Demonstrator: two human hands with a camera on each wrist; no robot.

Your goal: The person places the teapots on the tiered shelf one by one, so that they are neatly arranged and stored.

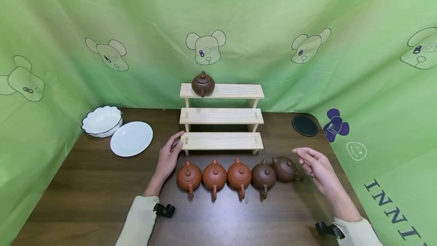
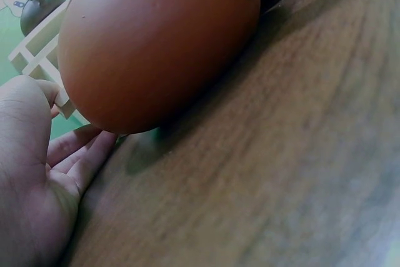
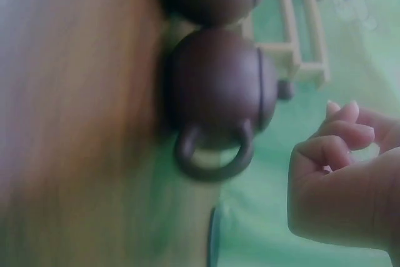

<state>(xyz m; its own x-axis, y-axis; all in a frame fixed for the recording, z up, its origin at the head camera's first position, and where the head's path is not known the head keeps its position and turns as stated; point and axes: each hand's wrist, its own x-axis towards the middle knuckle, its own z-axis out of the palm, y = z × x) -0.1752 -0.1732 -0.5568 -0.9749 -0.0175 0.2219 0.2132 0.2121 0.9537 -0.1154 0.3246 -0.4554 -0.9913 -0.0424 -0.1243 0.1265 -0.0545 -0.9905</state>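
My left hand (image 1: pixel 168 158) touches the left end of the lowest step of a three-tier wooden stand (image 1: pixel 222 141), its fingers fairly straight. In the left wrist view an orange-brown teapot (image 2: pixel 156 48) fills the foreground and hides part of that contact. My right hand (image 1: pixel 315 166) is in the air with curled fingers and nothing in them, just right of a dark brown teapot (image 1: pixel 284 169) whose loop handle (image 3: pixel 215 170) points toward it. Beside that one stands another dark teapot (image 1: pixel 263 175), then orange-brown teapots (image 1: pixel 239 175) continue the row leftward in front of the stand.
On the stand's top step, toward the left, sits one dark teapot (image 1: pixel 203 84). A scalloped white bowl (image 1: pixel 102 120) and a white plate (image 1: pixel 131 139) lie at the back left. A dark round coaster (image 1: pixel 305 125) lies at the back right. Green cloth (image 1: pixel 256 10) hangs round the table.
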